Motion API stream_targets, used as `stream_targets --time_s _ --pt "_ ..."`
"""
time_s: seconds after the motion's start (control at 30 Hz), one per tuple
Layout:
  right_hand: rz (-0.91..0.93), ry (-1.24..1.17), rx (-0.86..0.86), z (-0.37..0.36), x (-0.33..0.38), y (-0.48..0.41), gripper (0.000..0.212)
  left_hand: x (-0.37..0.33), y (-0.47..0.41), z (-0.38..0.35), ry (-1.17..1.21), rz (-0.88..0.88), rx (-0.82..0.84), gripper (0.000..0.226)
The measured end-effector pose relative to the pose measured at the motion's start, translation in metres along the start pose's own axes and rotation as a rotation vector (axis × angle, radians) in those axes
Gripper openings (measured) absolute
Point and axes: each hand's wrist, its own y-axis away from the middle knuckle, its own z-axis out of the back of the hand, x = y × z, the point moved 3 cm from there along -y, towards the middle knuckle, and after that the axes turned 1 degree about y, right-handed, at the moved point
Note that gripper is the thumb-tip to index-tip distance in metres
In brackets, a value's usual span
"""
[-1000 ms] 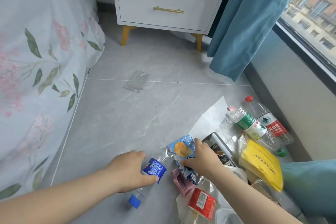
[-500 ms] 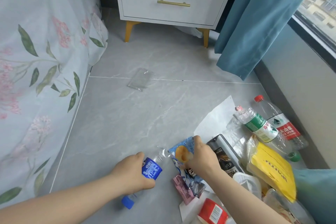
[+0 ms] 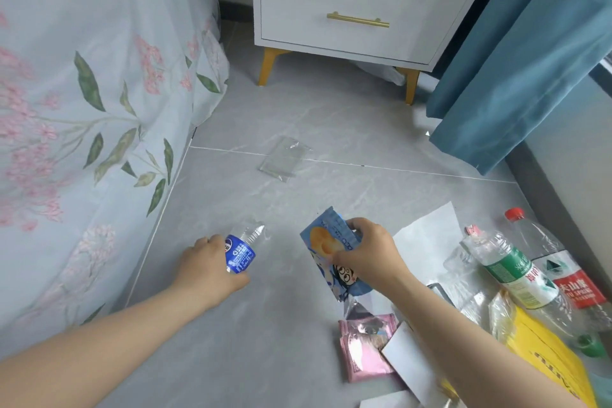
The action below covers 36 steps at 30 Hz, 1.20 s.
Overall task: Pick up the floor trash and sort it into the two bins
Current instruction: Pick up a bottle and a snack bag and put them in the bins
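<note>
My left hand (image 3: 207, 267) grips a small clear plastic bottle with a blue label (image 3: 241, 250), held above the grey floor. My right hand (image 3: 371, 257) pinches a blue snack wrapper with a cartoon print (image 3: 331, 252), lifted off the floor. A pile of trash lies at the lower right: a pink wrapper (image 3: 362, 346), a green-label bottle (image 3: 510, 270), a red-label bottle (image 3: 563, 272), a yellow bag (image 3: 546, 361) and white paper (image 3: 427, 235). A clear plastic wrapper (image 3: 283, 159) lies alone farther away on the floor. No bin is in view.
A bed with a floral sheet (image 3: 82, 109) fills the left side. A white nightstand with gold legs (image 3: 357, 7) stands at the back. A blue curtain (image 3: 516, 53) hangs at the right, above a grey wall base (image 3: 563, 195).
Both hands have risen from the floor. The left lifted the blue-label bottle and the right lifted the blue snack wrapper off the pile. The view shifted left and forward.
</note>
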Motion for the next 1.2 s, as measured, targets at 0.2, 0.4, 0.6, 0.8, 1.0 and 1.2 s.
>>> stream_targets --time_s 0.2,0.4,0.6,0.8,1.0,1.2 --pt "0.072 0.024 0.002 -0.006 0.046 -0.068 0.03 0.003 -0.003 -0.008 0.119 0.017 -0.073 0.04" --pt "0.162 0.179 -0.022 -0.036 0.087 -0.129 0.035 0.004 -0.005 -0.009 0.14 0.022 -0.097 0.04" --pt "0.38 0.488 -0.035 -0.064 0.089 -0.162 0.042 0.006 -0.007 -0.012 0.177 0.031 -0.102 0.038" --pt "0.314 0.476 0.044 -0.07 0.075 -0.151 0.028 0.007 -0.007 -0.012 0.183 0.028 -0.101 0.04" --pt "0.32 0.524 0.051 -0.056 0.034 -0.1 0.034 0.006 -0.007 -0.009 0.16 0.01 -0.098 0.041" --pt "0.32 0.468 0.122 -0.045 -0.016 -0.027 0.046 0.004 -0.004 -0.007 0.149 0.008 -0.088 0.043"
